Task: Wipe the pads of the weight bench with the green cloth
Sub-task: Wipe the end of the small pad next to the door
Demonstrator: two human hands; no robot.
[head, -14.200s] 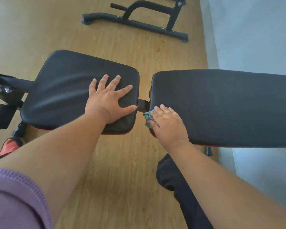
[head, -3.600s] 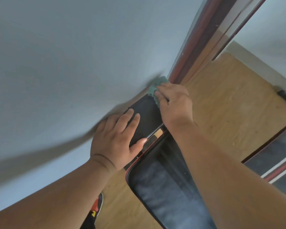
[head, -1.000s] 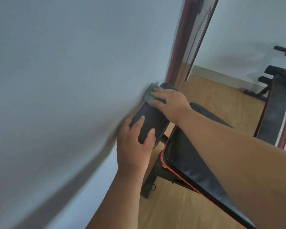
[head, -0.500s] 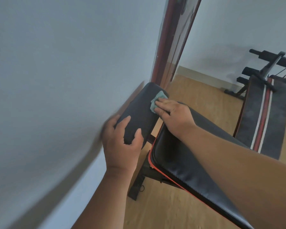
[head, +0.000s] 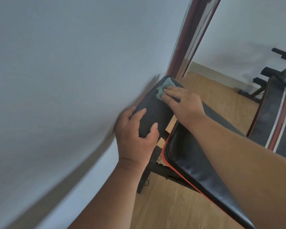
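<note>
The weight bench has two black pads. The small pad [head: 157,111] lies close against the grey wall; the long red-edged pad [head: 196,164] runs toward the lower right. My right hand [head: 183,104] presses the green cloth [head: 163,90] flat onto the far end of the small pad, with part of the cloth hidden under my fingers. My left hand [head: 137,138] grips the near end of the same pad, thumb on top and fingers wrapped over its wall-side edge.
A grey wall [head: 64,80] fills the left side, right beside the pad. A dark red door frame [head: 193,35] stands behind the bench. Another exercise machine [head: 277,113] with a striped black pad stands at the right on the wooden floor [head: 168,210].
My right hand slid the cloth back up to the far end of the small pad. My left hand kept its grip on the near end. The view tilted slightly.
</note>
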